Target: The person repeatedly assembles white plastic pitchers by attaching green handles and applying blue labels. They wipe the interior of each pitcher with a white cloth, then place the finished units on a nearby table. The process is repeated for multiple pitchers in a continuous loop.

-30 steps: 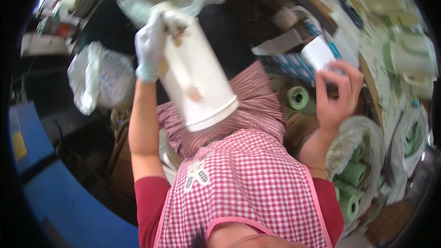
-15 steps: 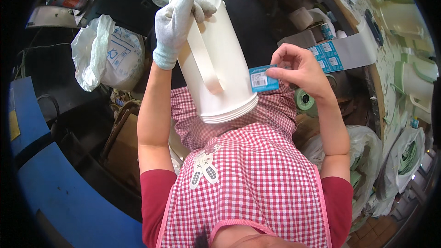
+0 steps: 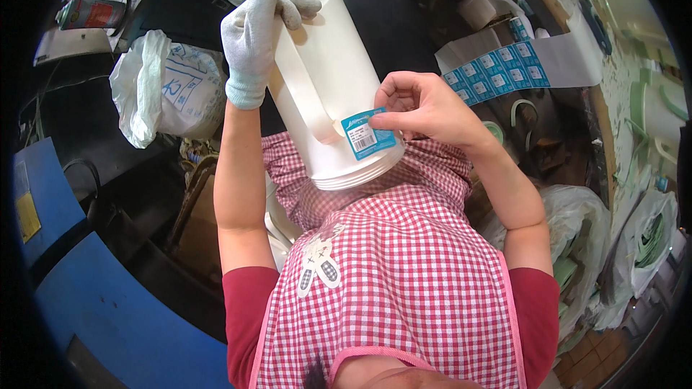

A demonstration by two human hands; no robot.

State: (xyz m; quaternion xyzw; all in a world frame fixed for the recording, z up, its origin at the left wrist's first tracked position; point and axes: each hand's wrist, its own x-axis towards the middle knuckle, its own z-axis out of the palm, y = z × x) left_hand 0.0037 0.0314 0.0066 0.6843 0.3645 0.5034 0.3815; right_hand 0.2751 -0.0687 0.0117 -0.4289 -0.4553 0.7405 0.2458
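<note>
My gloved left hand (image 3: pixel 254 39) is closed on a white plastic jug body (image 3: pixel 349 57) near the top of its long side handle. The jug lies tilted over my lap, its threaded end toward me and its narrower neck away. Between thumb and fingers of my bare right hand (image 3: pixel 432 112) is a blue and white barcode sticker (image 3: pixel 366 140). The sticker lies over the jug's wall beside the lower end of the handle, near the threads. Whether its whole back touches the wall I cannot tell.
A strip of blue stickers (image 3: pixel 497 73) on white backing stretches out at the right. A knotted white plastic bag (image 3: pixel 176 90) sits at the left, near a spray can (image 3: pixel 90 13). Blue panels (image 3: pixel 130 302) fill the lower left. Bags with green parts (image 3: pixel 569 266) stand at the right.
My right hand has moved left, bringing the sticker from beside the jug to over its wall. The jug and my left hand have shifted slightly left. More of the sticker strip shows.
</note>
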